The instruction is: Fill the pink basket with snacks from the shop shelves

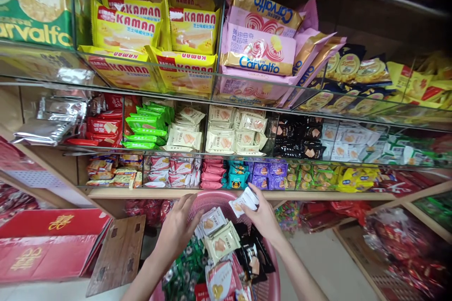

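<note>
A small white snack packet (243, 201) is pinched in my right hand (264, 216), just over the far rim of a pink plastic basket (273, 268). My left hand (180, 225) is over the basket's left side, fingers stretched out and holding nothing. Inside the basket lie white packets (213, 221), cream packets (223, 243), black packets (253, 258), a pink-and-white packet (221, 281) and many small green-wrapped pieces (187, 263). My left forearm hides part of the basket's left edge.
Divided shelves (240, 194) of packaged snacks stand ahead, including yellow wafer packs (127, 28), pink cookie packs (259, 51) and cream packets (221, 136). A red box (52, 244) and a wooden stool (118, 254) are at the left. Red bags (399, 240) lie at the right.
</note>
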A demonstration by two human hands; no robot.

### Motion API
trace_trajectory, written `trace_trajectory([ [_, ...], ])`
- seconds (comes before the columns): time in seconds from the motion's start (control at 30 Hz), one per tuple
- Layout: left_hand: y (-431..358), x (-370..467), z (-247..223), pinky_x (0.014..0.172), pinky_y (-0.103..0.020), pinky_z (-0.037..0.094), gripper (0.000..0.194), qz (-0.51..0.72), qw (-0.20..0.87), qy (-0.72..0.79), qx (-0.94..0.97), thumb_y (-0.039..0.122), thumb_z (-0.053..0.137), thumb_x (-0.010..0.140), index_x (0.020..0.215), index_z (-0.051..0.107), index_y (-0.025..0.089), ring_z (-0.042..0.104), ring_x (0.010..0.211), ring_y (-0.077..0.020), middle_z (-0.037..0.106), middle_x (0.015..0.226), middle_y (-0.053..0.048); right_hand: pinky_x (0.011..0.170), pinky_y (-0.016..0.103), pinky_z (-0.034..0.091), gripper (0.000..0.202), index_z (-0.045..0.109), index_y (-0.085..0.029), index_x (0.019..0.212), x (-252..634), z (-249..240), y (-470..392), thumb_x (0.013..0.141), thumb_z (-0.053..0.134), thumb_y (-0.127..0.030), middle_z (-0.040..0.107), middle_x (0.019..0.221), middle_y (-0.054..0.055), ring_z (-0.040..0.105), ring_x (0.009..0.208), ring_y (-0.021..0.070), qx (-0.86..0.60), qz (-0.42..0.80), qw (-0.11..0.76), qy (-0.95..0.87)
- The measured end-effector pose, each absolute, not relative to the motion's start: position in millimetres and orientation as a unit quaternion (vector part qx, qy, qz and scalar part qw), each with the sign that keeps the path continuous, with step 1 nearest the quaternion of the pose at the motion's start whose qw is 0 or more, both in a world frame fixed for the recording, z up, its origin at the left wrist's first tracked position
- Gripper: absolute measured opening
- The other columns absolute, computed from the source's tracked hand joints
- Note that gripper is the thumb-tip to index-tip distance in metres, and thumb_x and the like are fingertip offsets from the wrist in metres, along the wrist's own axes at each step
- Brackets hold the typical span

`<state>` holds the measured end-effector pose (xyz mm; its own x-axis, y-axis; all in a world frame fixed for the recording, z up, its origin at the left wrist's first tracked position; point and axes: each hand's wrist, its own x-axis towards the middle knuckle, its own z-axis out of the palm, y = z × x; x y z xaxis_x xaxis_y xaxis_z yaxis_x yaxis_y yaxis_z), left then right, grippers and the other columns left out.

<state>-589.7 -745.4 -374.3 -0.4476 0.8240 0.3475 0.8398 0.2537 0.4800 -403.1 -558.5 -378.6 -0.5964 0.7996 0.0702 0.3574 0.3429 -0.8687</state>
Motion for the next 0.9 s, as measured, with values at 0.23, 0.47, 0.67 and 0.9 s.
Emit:
trace_trajectory([
  [0.23, -759.0, -591.7, -397.9, 0.091, -0.041, 0.050, 0.035, -0.324, 0.005, -0.792, -0.517, 0.039, 0.045, 0.089, 0.117, 0.052, 0.020, 0.056, 0.111, -0.0252, 0.059, 0.119, -0.010, 0.104, 0.038, 0.035, 0.062, 0.034, -0.028, 0.136, -418.6, -408.9, -563.2, 0.077, 0.055, -0.027, 0.047, 0.137, 0.004, 0.044, 0.125, 0.0204, -0.285, 0.378, 0.181, -0.862],
  [0.47, -758.3, -590.6, -396.0, 0.088, -0.040, 0.052, 0.032, -0.353, 0.006, -0.776, -0.522, 0.036, 0.047, 0.088, 0.115, 0.055, 0.021, 0.059, 0.106, -0.0239, 0.061, 0.115, -0.010, 0.103, 0.040, 0.037, 0.064, 0.034, -0.026, 0.137, -421.2, -427.0, -565.1, 0.075, 0.051, -0.017, 0.051, 0.133, 0.005, 0.045, 0.122, 0.0211, -0.268, 0.316, 0.169, -0.895],
  [0.67, -760.0, -588.4, -395.2, 0.092, -0.040, 0.050, 0.031, -0.339, -0.026, -0.777, -0.530, 0.035, 0.047, 0.089, 0.117, 0.051, 0.023, 0.058, 0.109, -0.0225, 0.058, 0.118, -0.008, 0.101, 0.037, 0.039, 0.064, 0.035, -0.025, 0.136, -427.4, -433.2, -565.5, 0.074, 0.048, -0.013, 0.053, 0.130, 0.004, 0.045, 0.119, 0.0210, -0.269, 0.275, 0.135, -0.913],
  [0.9, -762.1, -586.2, -395.4, 0.092, -0.039, 0.051, 0.032, -0.343, -0.030, -0.775, -0.529, 0.036, 0.048, 0.088, 0.117, 0.052, 0.023, 0.058, 0.109, -0.0225, 0.059, 0.118, -0.008, 0.096, 0.033, 0.041, 0.048, 0.046, -0.022, 0.124, -429.4, -427.5, -568.2, 0.076, 0.051, -0.013, 0.053, 0.123, 0.008, 0.050, 0.115, 0.0207, -0.265, 0.257, 0.098, -0.924],
])
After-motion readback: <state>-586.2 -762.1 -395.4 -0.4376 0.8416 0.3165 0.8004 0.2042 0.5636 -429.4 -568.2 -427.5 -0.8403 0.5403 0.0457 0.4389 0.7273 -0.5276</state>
